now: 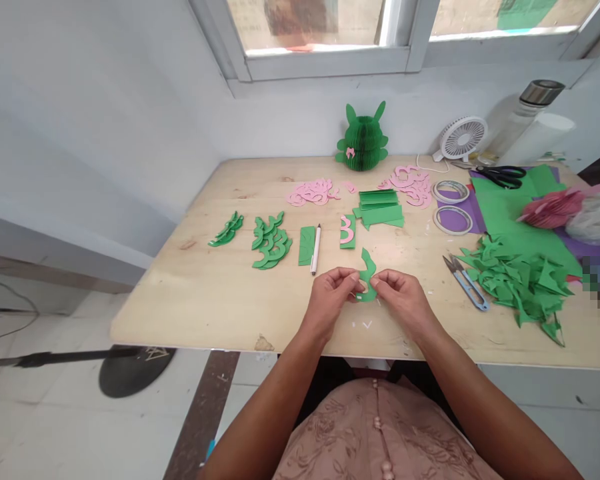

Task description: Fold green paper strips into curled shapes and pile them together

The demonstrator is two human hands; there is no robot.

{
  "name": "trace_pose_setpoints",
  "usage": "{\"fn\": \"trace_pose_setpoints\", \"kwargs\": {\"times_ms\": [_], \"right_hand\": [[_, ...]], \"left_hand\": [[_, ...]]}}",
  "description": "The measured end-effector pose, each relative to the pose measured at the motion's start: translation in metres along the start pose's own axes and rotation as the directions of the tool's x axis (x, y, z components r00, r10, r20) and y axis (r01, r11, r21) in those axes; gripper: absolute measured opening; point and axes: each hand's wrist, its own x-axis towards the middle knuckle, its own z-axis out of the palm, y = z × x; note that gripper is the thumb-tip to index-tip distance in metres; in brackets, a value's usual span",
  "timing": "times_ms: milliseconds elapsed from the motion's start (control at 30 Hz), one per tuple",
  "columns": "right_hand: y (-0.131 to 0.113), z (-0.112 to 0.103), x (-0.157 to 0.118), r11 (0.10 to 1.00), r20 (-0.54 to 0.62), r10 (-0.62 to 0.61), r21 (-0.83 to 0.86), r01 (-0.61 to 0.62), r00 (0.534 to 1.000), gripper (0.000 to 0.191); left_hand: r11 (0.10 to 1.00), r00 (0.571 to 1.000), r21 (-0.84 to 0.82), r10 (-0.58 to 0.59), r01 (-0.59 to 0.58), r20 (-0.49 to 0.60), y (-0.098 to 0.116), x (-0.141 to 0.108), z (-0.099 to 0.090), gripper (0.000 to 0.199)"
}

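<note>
A curved green paper piece (368,264) is held between my two hands near the table's front edge. My left hand (331,293) pinches its left side, and my right hand (399,293) pinches its right side. A small white bit shows on the lower part of the piece. Just beyond my hands lies a green card with a pink curved shape (347,231) on it. Left of that card are a white pen (316,249) and a green rectangle with drawn lines (307,245). Small white scraps (367,325) lie on the wood below my hands.
Green cut-outs (271,241) lie left on the table (220,293). Blue snips (467,285) and green scraps (525,283) are at right, below tape rolls (453,220). Pink cut-outs (314,192), a green honeycomb figure (363,143), a fan (463,139) and a bottle (517,123) stand or lie behind.
</note>
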Motion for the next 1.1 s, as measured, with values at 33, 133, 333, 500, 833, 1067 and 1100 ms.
{"fn": "trace_pose_setpoints", "kwargs": {"times_ms": [33,133,333,500,833,1067,1100], "right_hand": [[-0.001,0.000,0.000,1.000,-0.018,-0.006,0.004,0.007,1.000,0.025],[-0.004,-0.001,0.001,0.999,-0.072,-0.023,0.021,0.025,0.997,0.024],[-0.004,-0.001,-0.001,0.998,-0.089,-0.020,0.053,0.025,0.996,0.024],[0.001,-0.001,-0.003,0.996,0.017,-0.013,0.092,0.012,1.000,0.024],[0.002,0.005,-0.005,0.962,0.082,0.025,0.269,-0.046,0.996,0.019],[-0.001,0.008,-0.007,0.978,-0.048,0.006,0.210,0.004,0.999,0.021],[-0.002,0.009,-0.008,0.978,-0.065,-0.001,0.207,0.015,0.998,0.022]], "left_hand": [[1.000,1.000,0.003,-0.018,0.018,0.014,-0.001,-0.002,-0.001,0.023],[0.997,0.993,0.029,-0.080,0.078,0.083,-0.006,-0.007,-0.004,0.025],[0.997,0.995,-0.008,-0.076,0.077,0.071,-0.012,-0.011,-0.004,0.024],[0.999,0.997,-0.021,-0.029,0.031,0.072,-0.009,-0.011,-0.001,0.023],[0.999,0.996,-0.002,0.033,-0.033,0.079,-0.007,-0.014,0.001,0.021],[0.771,0.867,0.500,0.493,-0.395,-0.075,-0.014,-0.021,0.003,0.009],[0.661,0.801,0.601,0.596,-0.450,-0.056,-0.014,-0.022,0.003,0.007]]}}
